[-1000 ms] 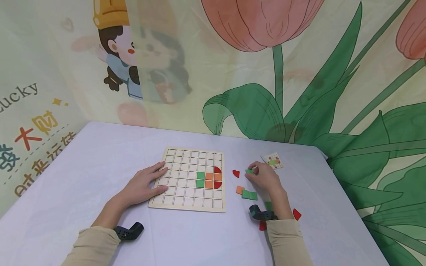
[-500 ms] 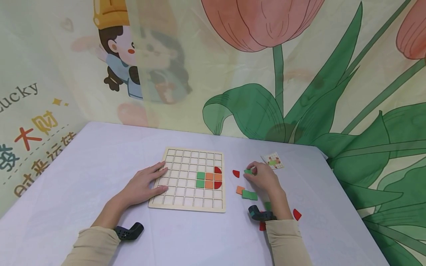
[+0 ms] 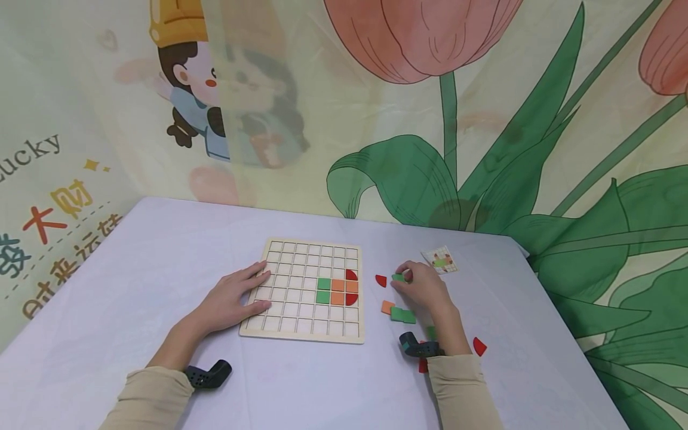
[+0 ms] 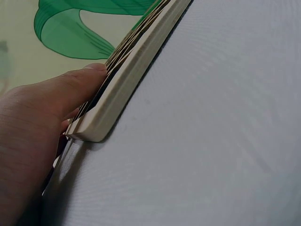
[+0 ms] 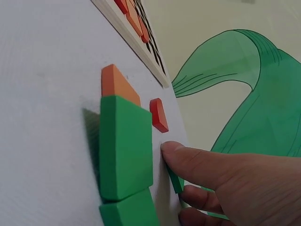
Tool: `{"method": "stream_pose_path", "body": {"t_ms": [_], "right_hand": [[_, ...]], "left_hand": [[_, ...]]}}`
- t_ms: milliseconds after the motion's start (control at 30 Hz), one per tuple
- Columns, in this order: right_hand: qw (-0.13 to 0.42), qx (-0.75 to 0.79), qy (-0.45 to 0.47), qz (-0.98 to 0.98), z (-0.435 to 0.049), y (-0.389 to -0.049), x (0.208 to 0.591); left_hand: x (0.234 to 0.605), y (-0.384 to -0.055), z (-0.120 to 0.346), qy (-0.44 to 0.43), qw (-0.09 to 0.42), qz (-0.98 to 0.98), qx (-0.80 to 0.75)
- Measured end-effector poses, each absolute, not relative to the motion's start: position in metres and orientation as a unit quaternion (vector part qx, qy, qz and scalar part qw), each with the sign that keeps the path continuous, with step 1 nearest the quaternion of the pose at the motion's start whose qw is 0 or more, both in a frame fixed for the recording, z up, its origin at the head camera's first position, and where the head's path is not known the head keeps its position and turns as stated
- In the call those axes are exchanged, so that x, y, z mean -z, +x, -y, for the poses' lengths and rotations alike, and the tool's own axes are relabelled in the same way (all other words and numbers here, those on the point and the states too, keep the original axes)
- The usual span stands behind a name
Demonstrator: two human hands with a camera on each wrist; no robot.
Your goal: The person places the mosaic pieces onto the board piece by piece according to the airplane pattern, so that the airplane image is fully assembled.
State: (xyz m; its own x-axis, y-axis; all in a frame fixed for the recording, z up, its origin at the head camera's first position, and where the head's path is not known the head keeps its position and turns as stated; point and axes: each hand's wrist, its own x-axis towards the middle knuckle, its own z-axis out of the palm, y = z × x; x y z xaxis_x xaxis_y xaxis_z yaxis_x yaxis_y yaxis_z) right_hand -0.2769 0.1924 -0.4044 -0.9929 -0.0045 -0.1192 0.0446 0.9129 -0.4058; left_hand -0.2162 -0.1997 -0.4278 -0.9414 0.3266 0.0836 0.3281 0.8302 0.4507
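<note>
My left hand (image 3: 227,298) lies flat with spread fingers on the left edge of a wooden grid board (image 3: 292,286); in the left wrist view its thumb (image 4: 82,87) presses on the rim. Two green square tiles, several orange square tiles (image 3: 338,297) and two red quarter-round tiles (image 3: 352,299) sit in the board's right half. To the right of the board, my right hand (image 3: 427,289) pinches a green square tile (image 3: 398,278) close over the cloth. In the right wrist view the thumb partly covers that green tile (image 5: 175,181).
Beside the right hand lie a loose red tile (image 3: 381,280), an orange tile (image 3: 387,307) and two green tiles (image 3: 403,315). Other pieces lie near the right wrist, including a red one (image 3: 479,347). A small pattern card (image 3: 443,259) lies behind the right hand.
My right hand has shifted slightly left with the green tile, nearer the loose red tile. The left hand and the board have stayed put.
</note>
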Motion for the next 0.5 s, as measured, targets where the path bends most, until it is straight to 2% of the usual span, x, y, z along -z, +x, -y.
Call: {"method": "stream_pose_path", "body": {"t_ms": [500], "right_hand": [[0.072,0.214,-0.012,-0.974,-0.1943,-0.2781,0.4035]], "left_hand": [[0.4324,-0.2179,0.2002,-0.178,0.017,0.957,0.227]]}}
